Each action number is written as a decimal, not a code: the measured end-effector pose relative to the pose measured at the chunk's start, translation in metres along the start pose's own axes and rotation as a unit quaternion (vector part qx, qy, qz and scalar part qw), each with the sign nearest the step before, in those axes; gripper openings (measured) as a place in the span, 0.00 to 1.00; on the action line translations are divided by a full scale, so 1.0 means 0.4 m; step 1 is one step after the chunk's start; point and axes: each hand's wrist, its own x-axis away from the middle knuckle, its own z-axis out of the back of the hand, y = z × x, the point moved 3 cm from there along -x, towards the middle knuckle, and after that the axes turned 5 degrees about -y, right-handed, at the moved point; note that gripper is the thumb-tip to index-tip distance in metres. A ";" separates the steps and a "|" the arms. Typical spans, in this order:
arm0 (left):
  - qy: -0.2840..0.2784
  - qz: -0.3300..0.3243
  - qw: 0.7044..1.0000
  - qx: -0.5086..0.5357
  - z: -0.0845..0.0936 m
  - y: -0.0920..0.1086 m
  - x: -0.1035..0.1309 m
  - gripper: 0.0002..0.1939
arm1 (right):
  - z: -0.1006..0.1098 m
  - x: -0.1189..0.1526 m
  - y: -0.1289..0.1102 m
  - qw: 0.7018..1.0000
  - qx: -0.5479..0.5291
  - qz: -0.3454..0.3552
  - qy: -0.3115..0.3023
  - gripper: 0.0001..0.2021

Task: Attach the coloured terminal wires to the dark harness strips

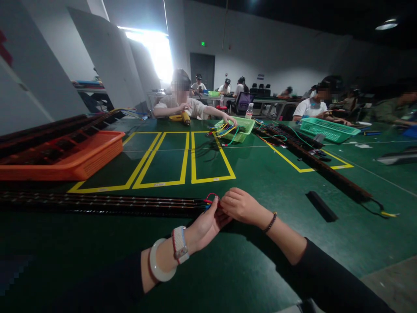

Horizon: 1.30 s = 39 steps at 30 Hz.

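A long dark strip (140, 203) with several thin parallel rods lies across the table from the left. Coloured wires (208, 201), red, yellow and blue, come out of its right end. My left hand (208, 226), palm turned up, is closed around the wire ends. Against its fingertips, my right hand (244, 208) pinches the same bunch from the other side. The exact spot they grip is hidden by the fingers. To the right of my hands lies a short black bar (322, 206).
An orange basket (94, 158) stands at left, holding dark strips. Yellow tape outlines (185, 161) mark the green table. Across it, a person (198, 106) reaches into a green basket (243, 134) of wires. Another long dark strip (329, 169) runs diagonally at right.
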 end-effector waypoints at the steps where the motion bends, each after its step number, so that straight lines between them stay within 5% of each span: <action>1: -0.002 -0.002 1.000 -0.001 -0.001 0.000 0.001 0.13 | 0.005 0.000 0.002 1.000 -0.008 0.005 -0.003 0.11; 9: -0.031 0.005 0.999 -0.028 -0.010 0.008 0.004 0.15 | 0.027 0.020 0.042 0.990 -0.098 -0.094 -0.048 0.13; 24: -0.023 0.004 0.998 -0.057 -0.010 0.009 0.004 0.22 | 0.025 0.010 0.029 0.990 0.034 -0.044 -0.126 0.13; 31: -0.014 0.000 0.998 -0.069 -0.017 0.011 0.008 0.20 | -0.006 0.016 0.049 0.980 -0.109 -0.141 -0.083 0.13; 34: -0.035 -0.002 0.997 -0.073 -0.015 0.012 0.006 0.22 | -0.023 0.025 0.067 0.933 -0.272 -0.232 -0.037 0.14; 39: -0.052 -0.006 0.996 -0.078 -0.005 0.011 0.003 0.21 | -0.080 0.048 0.089 0.773 -0.514 -0.370 -0.040 0.22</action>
